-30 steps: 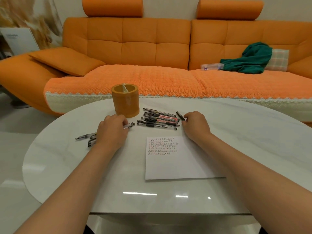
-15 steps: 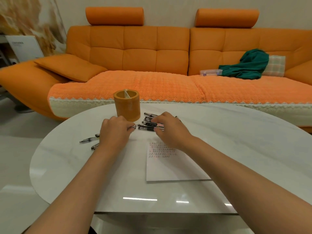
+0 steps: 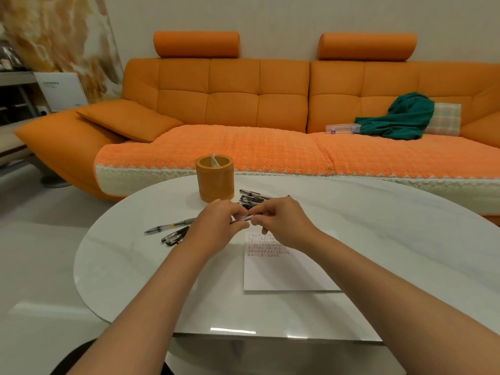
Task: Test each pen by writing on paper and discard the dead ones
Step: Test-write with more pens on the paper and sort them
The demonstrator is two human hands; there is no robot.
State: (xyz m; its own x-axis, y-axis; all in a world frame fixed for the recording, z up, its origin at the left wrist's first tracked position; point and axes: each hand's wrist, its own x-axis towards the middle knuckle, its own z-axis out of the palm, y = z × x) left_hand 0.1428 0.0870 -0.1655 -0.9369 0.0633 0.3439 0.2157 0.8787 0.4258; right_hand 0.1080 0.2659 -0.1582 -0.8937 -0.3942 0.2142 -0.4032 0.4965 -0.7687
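Note:
Above the table, my left hand (image 3: 216, 226) and my right hand (image 3: 281, 220) meet and both pinch one clear pen (image 3: 242, 218) held level between them. Behind my hands lies a pile of several pens (image 3: 253, 197), partly hidden by my fingers. Three more pens (image 3: 169, 231) lie apart to the left. A white sheet of paper (image 3: 281, 266) with rows of small written marks at its top lies just in front of my right hand. An orange round holder (image 3: 215, 182) stands behind my left hand.
The white oval table (image 3: 378, 239) has bare surface to the right and near its front edge. An orange sofa (image 3: 270, 117) runs behind it, carrying a green cloth (image 3: 397, 120) and a clear plastic box (image 3: 342, 128).
My right hand moved left from the pile and now holds a pen with my left hand. Both hands have risen a little off the table and come together.

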